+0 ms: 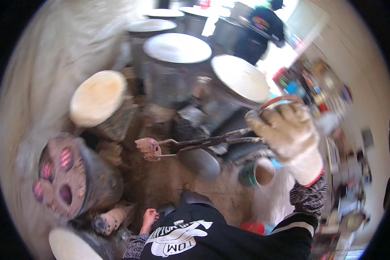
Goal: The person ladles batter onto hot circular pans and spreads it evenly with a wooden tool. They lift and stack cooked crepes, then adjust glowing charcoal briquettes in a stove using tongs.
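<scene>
My right hand (288, 130), in a soiled white work glove, grips the handles of long metal tongs (212, 141). At their far end the jaws hold a pinkish-brown lump that looks like a spent coal briquette (149, 148). My left hand (150, 216) is bare and hangs low by my thigh, fingers curled, with nothing visible in it. To the left stands a round dark stove (102, 180) with a clay top; several holes in it show glowing red coals. Beside its base lies a pale cylindrical briquette (115, 219) with a dark, holed end.
Several dark drums with round white lids (177, 47) stand ahead; another pale lid (98, 99) is at the left. A green bucket (256, 173) sits on the floor to the right. A person in dark clothes (262, 32) is at the back. Cluttered shelves (325, 86) line the right.
</scene>
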{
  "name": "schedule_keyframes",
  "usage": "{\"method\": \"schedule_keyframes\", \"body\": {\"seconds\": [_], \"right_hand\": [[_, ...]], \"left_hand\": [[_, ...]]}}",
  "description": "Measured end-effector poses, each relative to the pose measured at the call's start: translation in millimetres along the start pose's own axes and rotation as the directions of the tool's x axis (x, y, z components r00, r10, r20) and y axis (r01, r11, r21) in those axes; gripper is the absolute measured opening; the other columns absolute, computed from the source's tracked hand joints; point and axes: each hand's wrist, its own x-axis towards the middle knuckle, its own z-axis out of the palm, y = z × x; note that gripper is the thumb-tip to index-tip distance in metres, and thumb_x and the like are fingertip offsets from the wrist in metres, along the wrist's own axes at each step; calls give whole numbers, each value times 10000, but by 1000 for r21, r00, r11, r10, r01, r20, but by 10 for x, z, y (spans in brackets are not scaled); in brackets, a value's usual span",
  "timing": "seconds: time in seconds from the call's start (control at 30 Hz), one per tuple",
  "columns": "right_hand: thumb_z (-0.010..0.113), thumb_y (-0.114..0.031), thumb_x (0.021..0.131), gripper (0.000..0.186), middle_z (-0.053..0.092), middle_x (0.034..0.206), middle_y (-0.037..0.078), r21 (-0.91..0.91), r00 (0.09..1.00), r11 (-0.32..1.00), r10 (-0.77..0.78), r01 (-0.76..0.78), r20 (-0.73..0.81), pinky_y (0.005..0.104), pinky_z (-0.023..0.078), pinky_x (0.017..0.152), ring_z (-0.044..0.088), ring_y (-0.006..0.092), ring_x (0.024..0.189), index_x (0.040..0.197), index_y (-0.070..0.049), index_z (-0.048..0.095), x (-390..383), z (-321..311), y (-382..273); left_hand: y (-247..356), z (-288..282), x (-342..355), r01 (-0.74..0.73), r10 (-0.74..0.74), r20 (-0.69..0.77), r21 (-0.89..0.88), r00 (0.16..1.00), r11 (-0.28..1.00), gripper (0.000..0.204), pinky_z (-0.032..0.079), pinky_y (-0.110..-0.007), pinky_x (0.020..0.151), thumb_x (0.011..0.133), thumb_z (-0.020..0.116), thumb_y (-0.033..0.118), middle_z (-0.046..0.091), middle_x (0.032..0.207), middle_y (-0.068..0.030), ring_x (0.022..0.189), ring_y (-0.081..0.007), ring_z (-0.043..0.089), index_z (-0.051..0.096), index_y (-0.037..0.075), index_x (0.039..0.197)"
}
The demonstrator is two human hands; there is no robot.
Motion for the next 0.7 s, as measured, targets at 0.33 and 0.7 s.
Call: {"method": "schedule_keyframes", "body": {"seconds": [0.33, 0.7], "right_hand": [[636, -142, 739, 302, 660, 963, 79, -349, 336, 641, 701, -683, 629, 424, 435, 918, 594, 261, 1017, 1035, -183, 676, -4302, -137, -109], [579, -218, 854, 321, 627, 1182, 96, -694, -521, 303, 484, -654, 702, 435, 355, 1020, 561, 263, 1156, 1168, -169, 621, -7265, 2331, -412]], "left_hand": [[511, 554, 295, -10, -28, 80, 440, 996, 898, 192, 477, -306, 512, 912, 526, 99, 637, 851, -75, 632, -158, 591, 555, 65, 1099], [205, 2229, 202, -161, 22, 215, 658, 976, 736, 241, 515, -300, 682, 926, 605, 162, 663, 892, -95, 779, -160, 631, 574, 33, 1128]]}}
